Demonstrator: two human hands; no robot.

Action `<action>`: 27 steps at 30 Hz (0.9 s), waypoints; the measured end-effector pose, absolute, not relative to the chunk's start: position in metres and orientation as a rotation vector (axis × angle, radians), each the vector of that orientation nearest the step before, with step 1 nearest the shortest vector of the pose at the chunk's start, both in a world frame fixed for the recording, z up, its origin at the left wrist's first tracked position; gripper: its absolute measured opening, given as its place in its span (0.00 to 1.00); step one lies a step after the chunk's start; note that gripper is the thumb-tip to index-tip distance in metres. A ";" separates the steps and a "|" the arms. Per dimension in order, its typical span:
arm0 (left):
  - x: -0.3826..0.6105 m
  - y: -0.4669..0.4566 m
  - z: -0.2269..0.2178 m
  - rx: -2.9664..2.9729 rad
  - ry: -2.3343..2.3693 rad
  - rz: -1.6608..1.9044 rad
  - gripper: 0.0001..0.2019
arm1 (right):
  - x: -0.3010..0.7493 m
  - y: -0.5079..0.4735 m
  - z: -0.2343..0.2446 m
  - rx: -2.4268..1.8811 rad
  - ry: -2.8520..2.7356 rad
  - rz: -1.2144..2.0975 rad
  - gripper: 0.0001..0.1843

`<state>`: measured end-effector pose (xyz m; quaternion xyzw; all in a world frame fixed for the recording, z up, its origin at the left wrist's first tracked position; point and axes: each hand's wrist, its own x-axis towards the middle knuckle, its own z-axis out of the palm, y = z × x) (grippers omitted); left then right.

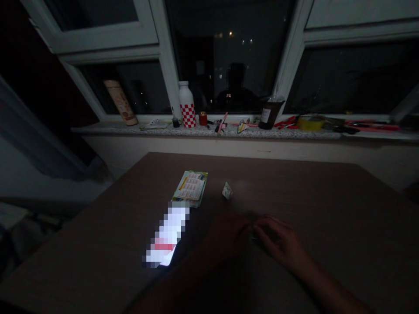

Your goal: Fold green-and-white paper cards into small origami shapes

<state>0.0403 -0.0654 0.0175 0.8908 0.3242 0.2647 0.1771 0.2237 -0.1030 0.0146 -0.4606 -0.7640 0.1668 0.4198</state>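
Note:
Over the middle of the dim table, my left hand (225, 233) and my right hand (283, 240) meet at the fingertips, both closed in a pinch. Between them is a small greenish piece (252, 236) that looks like folded paper; the fingers and the darkness hide most of it. Just beyond my left hand, a small folded paper shape (227, 190) stands on the table. To its left lies a stack of printed paper cards (190, 186) with calendar-like grids. Nearer to me, left of my left hand, is a phone (168, 237) with a bright, blurred-out screen.
The brown table (310, 187) reaches to a wall below a stone windowsill (147, 130). On the sill stand a tan bottle (120, 102), a red-checked white bottle (187, 104), a small red jar (203, 118), a lidded drink cup (271, 114) and yellow tape (310, 123).

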 end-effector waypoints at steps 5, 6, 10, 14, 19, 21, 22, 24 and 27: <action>0.043 -0.065 0.015 2.487 0.944 0.720 0.11 | 0.221 -0.100 0.010 -1.279 -1.753 0.575 0.09; 0.044 -0.066 0.015 2.480 0.951 0.735 0.12 | 0.221 -0.100 0.010 -1.290 -1.728 0.603 0.09; 0.045 -0.069 0.014 2.441 0.963 0.797 0.12 | 0.222 -0.099 0.009 -1.290 -1.648 0.717 0.10; 0.046 -0.070 0.016 2.417 0.972 0.834 0.11 | 0.221 -0.100 0.007 -1.265 -1.588 0.788 0.09; 0.048 -0.070 0.013 2.531 0.916 0.890 0.12 | 0.216 -0.100 0.007 -1.327 -1.464 0.843 0.09; 0.048 -0.070 0.010 2.594 0.907 0.958 0.12 | 0.214 -0.099 0.007 -1.363 -1.417 0.868 0.09; 0.048 -0.071 0.009 2.617 0.908 0.996 0.12 | 0.214 -0.098 0.007 -1.379 -1.402 0.876 0.09; 0.047 -0.072 0.008 2.630 0.906 1.083 0.11 | 0.216 -0.096 0.004 -1.406 -1.383 0.885 0.08; 0.045 -0.072 0.010 2.581 0.882 1.221 0.09 | 0.223 -0.091 -0.002 -1.433 -1.384 0.892 0.08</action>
